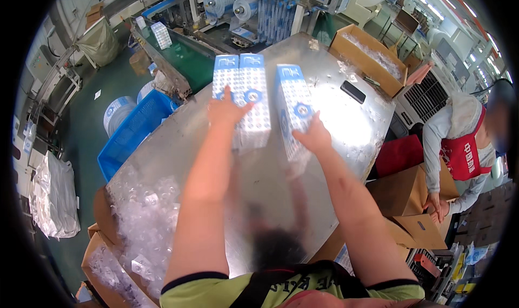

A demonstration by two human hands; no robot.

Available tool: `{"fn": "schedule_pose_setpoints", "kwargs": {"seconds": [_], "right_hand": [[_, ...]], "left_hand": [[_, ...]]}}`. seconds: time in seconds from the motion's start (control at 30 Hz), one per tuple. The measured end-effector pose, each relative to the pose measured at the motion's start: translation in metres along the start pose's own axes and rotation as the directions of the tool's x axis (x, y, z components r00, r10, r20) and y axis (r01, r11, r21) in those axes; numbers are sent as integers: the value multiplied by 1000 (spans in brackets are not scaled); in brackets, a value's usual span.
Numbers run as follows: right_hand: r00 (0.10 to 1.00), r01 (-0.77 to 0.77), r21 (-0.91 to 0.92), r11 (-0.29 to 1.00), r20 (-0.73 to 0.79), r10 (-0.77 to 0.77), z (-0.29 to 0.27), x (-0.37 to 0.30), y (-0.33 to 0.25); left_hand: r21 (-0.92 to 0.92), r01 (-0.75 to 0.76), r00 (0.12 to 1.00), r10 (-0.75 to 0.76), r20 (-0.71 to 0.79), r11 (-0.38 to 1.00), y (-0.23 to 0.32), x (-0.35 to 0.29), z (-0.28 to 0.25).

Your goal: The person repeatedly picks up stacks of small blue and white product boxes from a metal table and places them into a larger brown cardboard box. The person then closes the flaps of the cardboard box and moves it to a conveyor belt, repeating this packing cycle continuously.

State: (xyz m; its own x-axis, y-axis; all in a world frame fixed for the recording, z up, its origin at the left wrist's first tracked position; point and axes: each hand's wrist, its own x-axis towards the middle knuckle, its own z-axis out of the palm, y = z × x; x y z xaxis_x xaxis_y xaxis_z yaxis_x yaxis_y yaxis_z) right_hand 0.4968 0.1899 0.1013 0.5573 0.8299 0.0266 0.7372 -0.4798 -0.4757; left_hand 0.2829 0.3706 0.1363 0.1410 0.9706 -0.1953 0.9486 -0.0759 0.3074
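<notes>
On the metal table point(259, 173) lie three long white packs with small blue patterns and blue ends. Two of them sit side by side, the left pack point(226, 80) touching the middle pack point(251, 124). My left hand point(227, 112) grips this pair from the left side, thumb and forefinger spread over the top. A narrow gap separates them from the right pack point(292, 105), slightly tilted. My right hand point(314, 136) holds that one by its right edge, thumb on top; its other fingers are partly hidden.
Clear plastic pieces point(146, 216) pile up at the table's near left, beside a blue crate point(140, 127). A phone point(353, 91) and a carton point(367, 59) are at the far right. A conveyor point(181, 54) runs beyond. A co-worker point(459, 140) handles a carton point(405, 191) at right.
</notes>
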Motion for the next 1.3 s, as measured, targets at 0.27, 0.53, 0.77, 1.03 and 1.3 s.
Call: {"fn": "schedule_pose_setpoints", "kwargs": {"seconds": [0.27, 0.53, 0.77, 1.03, 1.3], "right_hand": [[742, 36, 190, 981, 652, -154, -104, -58, -19], [793, 419, -29, 908, 499, -350, -117, -124, 70], [892, -451, 849, -276, 435, -122, 6, -194, 133], [966, -181, 842, -508, 249, 68, -271, -342, 100], [893, 164, 947, 275, -261, 366, -293, -479, 321]], "left_hand": [[-220, -588, 724, 628, 285, 779, -65, -292, 25], [-847, -308, 355, 878, 320, 433, -91, -363, 9], [-876, 184, 955, 291, 53, -445, -182, -221, 178], [-823, 403, 839, 521, 157, -400, 26, -344, 117], [-910, -204, 659, 738, 144, 361, 97, -484, 285]]}}
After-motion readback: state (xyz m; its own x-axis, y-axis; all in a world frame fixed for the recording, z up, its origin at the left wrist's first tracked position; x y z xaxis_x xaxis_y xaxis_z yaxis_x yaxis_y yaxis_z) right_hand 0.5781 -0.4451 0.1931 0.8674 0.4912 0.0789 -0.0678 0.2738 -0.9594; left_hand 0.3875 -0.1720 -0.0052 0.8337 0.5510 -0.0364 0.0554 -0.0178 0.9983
